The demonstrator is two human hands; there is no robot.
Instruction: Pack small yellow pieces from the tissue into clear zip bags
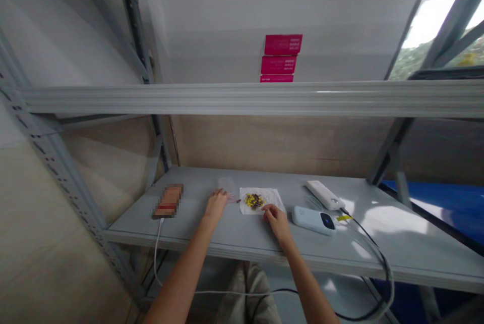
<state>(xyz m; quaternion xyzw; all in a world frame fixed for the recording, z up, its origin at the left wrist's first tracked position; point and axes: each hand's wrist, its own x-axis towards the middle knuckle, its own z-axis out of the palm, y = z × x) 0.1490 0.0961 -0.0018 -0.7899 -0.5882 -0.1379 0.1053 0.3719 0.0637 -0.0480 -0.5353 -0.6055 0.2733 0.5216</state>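
Observation:
My left hand (217, 203) rests on the shelf board with its fingers closed at the edge of a small clear plastic bag (226, 182). To its right lies a white paper sheet (278, 198), creased and spread flat. A heap of small yellow and dark brown pieces (254, 201), capsule-like but too small to name surely, sits on the sheet. A single dark piece (238, 201) lies just off the sheet's left edge. My right hand (276, 218) is over the sheet's lower right corner, fingers curled together beside the heap; what they pinch, if anything, is too small to see.
Right of the sheet are a pale blue power bank (308, 218) with a dark display and a white device (324, 194) with cables. A blurred-out phone (169, 200) on a white cable lies at left. An upper shelf beam (242, 99) crosses ahead; pink boxes (279, 65) stand above.

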